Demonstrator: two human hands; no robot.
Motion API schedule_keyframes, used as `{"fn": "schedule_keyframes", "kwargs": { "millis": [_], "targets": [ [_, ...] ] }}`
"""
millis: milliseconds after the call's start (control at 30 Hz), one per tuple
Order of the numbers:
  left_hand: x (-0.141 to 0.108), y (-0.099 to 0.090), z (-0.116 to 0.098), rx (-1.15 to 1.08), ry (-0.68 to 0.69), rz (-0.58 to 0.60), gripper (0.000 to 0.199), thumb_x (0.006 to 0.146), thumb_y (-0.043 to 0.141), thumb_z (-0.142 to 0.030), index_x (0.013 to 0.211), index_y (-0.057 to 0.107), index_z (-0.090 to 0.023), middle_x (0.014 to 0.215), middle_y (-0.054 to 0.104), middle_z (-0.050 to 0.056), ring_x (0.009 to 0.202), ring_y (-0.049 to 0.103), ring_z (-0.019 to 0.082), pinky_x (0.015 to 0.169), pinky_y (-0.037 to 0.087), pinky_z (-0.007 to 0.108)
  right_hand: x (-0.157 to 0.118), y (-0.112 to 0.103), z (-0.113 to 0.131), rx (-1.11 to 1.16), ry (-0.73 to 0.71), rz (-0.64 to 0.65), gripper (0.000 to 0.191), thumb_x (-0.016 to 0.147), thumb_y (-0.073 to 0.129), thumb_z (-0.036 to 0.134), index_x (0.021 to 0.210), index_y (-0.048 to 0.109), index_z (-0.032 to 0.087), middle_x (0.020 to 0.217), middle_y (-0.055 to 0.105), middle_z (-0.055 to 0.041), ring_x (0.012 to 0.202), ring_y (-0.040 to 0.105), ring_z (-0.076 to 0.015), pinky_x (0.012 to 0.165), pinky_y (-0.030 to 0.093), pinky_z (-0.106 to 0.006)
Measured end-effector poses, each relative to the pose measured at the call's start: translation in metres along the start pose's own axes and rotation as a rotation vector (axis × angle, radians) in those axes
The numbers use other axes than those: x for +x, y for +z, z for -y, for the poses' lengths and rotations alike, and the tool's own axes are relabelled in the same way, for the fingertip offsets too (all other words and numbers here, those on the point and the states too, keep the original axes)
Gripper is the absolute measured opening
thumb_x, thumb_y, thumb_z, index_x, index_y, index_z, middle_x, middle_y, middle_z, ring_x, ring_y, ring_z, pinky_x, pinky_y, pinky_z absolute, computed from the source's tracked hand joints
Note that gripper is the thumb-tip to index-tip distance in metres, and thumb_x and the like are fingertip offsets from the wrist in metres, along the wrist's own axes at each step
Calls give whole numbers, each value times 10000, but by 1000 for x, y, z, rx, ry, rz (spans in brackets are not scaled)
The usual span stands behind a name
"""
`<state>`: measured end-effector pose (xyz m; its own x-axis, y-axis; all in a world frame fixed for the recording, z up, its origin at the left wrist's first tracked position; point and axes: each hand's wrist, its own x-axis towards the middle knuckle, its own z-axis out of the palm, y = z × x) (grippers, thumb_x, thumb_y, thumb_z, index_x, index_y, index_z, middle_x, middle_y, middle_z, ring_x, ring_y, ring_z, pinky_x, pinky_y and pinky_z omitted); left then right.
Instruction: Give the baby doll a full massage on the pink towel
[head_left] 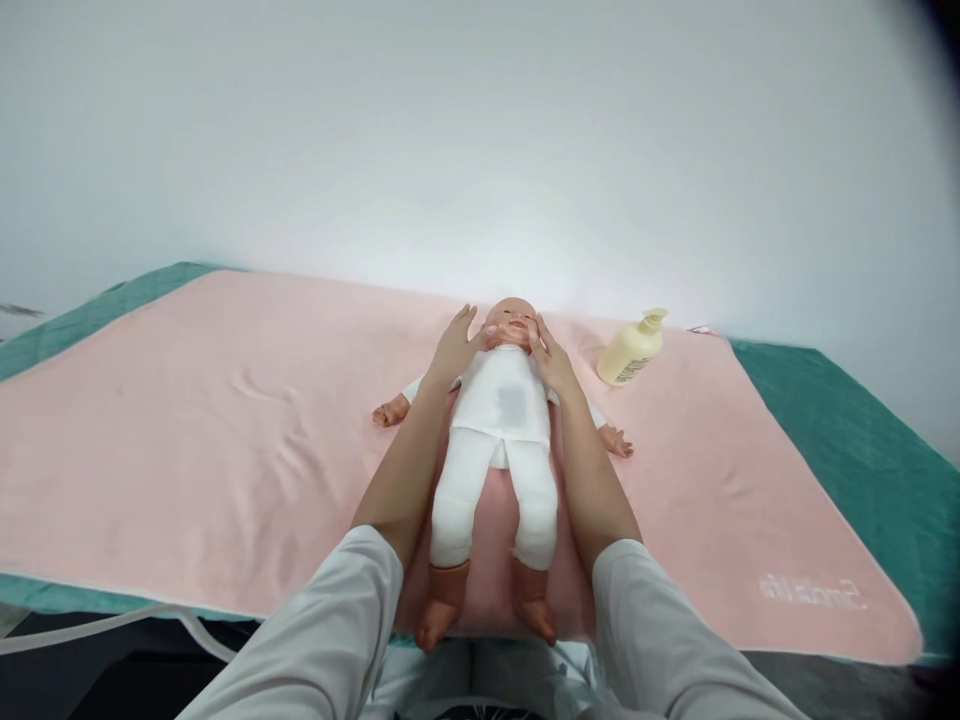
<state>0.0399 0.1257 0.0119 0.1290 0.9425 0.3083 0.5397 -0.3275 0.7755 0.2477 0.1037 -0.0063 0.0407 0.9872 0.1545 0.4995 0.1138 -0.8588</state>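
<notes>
A baby doll [501, 400] with a white cloth body lies on its back on a pink mat [225, 420], its head at the far side and its feet towards me. My left hand [456, 345] is at the left side of the doll's head, fingers stretched out and the thumb by its cheek. On the other side, my right hand [549, 355] rests with extended fingers along the doll's cheek. Both hands are open and grasp nothing. The doll's arms stretch outward, passing beneath my forearms.
A pale yellow pump bottle [631, 350] stands on the mat to the right of the doll's head. Green cloth [847, 430] shows under the mat's edges. A white wall [480, 150] rises behind the table. At the lower left runs a white tube [97, 625].
</notes>
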Motion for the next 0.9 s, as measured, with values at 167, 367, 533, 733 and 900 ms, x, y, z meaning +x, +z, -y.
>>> {"fn": "schedule_keyframes", "kwargs": {
  "millis": [167, 367, 533, 733, 900],
  "targets": [
    [-5, -10, -13, -249, 29, -244, 344, 890, 623, -345, 1199, 680, -205, 1391, 599, 112, 1289, 565, 235, 1050, 472, 370, -11, -7, 18, -24, -36, -39, 818, 891, 318, 755, 1554, 281, 277, 1629, 286, -10, 1556, 127, -245, 1267, 156, -497],
    [-15, -25, -33, -476, 17, -380, 249, 840, 661, -394, 890, 746, -166, 985, 764, 82, 985, 697, 206, 930, 513, 326, -23, -26, 41, -38, -159, -228, 791, 902, 355, 716, 1524, 346, 227, 1629, 288, -83, 1537, 225, -234, 1259, 202, -474],
    [-23, -18, -65, -667, -78, -150, 335, 858, 639, -469, 697, 658, -175, 836, 741, 54, 747, 681, 142, 669, 494, 234, -26, -62, 44, 6, -271, -460, 552, 930, 432, 584, 1334, 558, 229, 1429, 561, -94, 1358, 499, -223, 1148, 402, -441],
    [-1, 37, -113, -653, -134, 188, 404, 947, 490, -386, 605, 535, -176, 524, 577, 7, 427, 512, 91, 460, 335, 211, -12, -129, 30, -176, -224, -739, 337, 936, 375, 328, 1059, 660, 195, 1118, 699, -81, 1026, 646, -205, 966, 496, -413],
    [30, 99, -147, -621, -207, 320, 333, 919, 430, -217, 595, 489, -167, 517, 524, -10, 401, 463, 71, 465, 314, 209, 19, -166, 13, -228, -32, -693, 307, 844, 399, 160, 993, 666, 182, 996, 708, -63, 866, 654, -174, 916, 512, -387]
  ]
}}
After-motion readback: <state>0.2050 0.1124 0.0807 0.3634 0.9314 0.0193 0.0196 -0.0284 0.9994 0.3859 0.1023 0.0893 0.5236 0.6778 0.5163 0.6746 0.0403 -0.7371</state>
